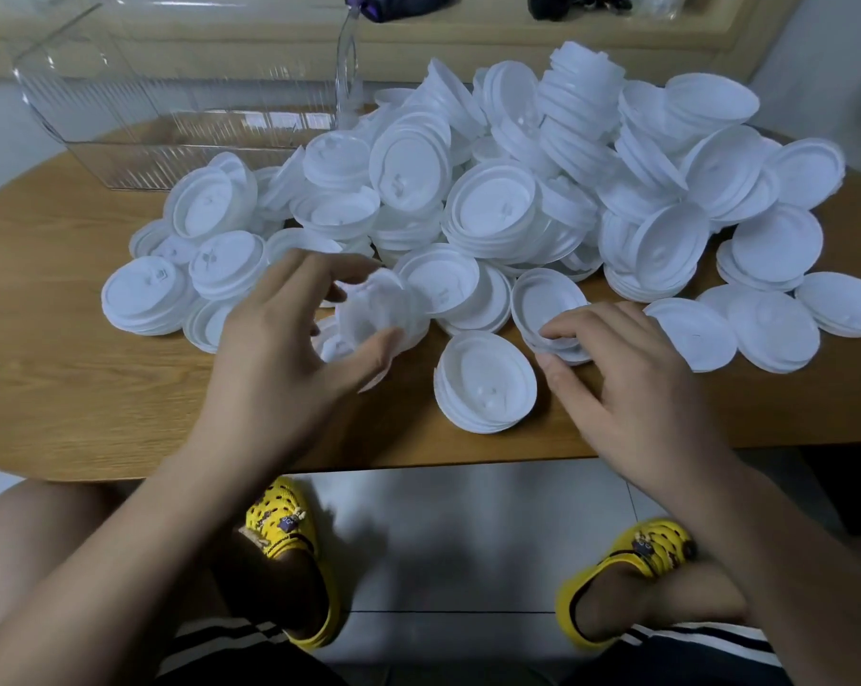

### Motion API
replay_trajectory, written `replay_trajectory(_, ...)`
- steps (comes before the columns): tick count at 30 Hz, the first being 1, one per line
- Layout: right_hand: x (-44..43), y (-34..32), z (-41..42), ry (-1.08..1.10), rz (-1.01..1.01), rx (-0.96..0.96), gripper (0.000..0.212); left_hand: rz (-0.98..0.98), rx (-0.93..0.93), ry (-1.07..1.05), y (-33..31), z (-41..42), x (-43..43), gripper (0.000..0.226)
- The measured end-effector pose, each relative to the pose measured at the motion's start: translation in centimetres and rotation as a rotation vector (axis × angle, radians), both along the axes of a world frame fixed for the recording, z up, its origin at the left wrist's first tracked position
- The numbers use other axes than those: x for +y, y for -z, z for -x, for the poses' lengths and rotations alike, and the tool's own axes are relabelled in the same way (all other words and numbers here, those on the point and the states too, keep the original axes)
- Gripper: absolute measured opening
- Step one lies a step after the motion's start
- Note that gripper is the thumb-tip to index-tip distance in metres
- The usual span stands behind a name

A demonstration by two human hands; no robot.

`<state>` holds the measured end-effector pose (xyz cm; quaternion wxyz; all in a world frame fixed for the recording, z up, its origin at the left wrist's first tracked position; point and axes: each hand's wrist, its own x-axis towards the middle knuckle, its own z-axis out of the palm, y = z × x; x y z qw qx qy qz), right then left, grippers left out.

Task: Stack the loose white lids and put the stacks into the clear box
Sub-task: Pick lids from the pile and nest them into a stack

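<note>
We are picking up lids to nest them.
Our left hand is curling its fingers round a blurred lid; our right hand is pinching a short stack by its rim. We are judging that rims should seat squarely before lifting. Past the fingertips the pile is sprawling; the clear box is standing well beyond.

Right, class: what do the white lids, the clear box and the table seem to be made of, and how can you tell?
White lids: probably thin moulded plastic, matt; uniform white, pressed rims, nesting closely.
Clear box: rigid transparent plastic, perhaps acrylic, glossy; see-through ribbed walls with bright reflections.
Table: wood or wood-look laminate, smooth satin; brown grain streaks, which one is unclear.
</note>
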<state>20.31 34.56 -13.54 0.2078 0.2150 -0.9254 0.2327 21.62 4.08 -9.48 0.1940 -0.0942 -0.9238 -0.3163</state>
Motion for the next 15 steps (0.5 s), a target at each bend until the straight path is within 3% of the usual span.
replay_trajectory(6,0.0,0.6,0.9,0.0,-0.035,-0.044,0.016,0.128,-0.144,0.078,0.4,1.8,-1.3,0.088)
replay_trajectory(10,0.0,0.7,1.1,0.007,-0.029,-0.019,0.012,0.193,-0.127,0.088,0.9,2.1,-1.3,0.093)
replay_trajectory(15,0.0,0.4,1.2,0.015,-0.031,0.037,0.004,0.191,-0.092,0.087,1.3,1.9,-0.8,0.084)
